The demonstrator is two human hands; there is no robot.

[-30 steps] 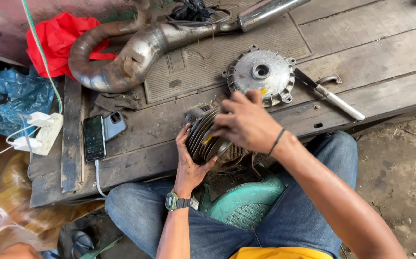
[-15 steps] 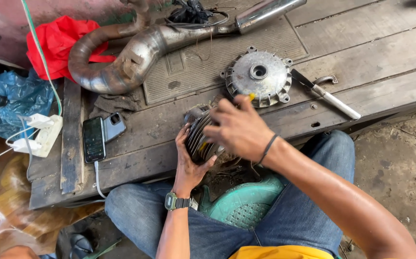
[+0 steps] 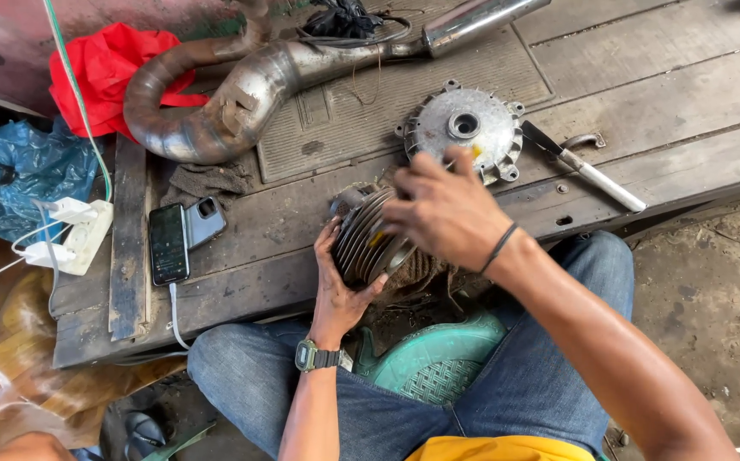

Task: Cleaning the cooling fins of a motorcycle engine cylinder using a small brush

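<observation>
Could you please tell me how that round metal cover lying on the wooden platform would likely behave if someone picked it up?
The round metal cover looks like cast metal, so probably stiff and fairly heavy. It lies flat on the wooden platform, so rolling seems unlikely.

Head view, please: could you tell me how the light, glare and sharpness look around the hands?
Head view: soft, even daylight with faint shadows; mild glare on the curved chrome exhaust pipe; the finned grey metal cylinder and left hand are sharp; the right hand is slightly motion-blurred.

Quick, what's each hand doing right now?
Left hand: closed around the finned engine cylinder, cupping it from below.
Right hand: resting on top of the cylinder; grip cannot be told.
</observation>
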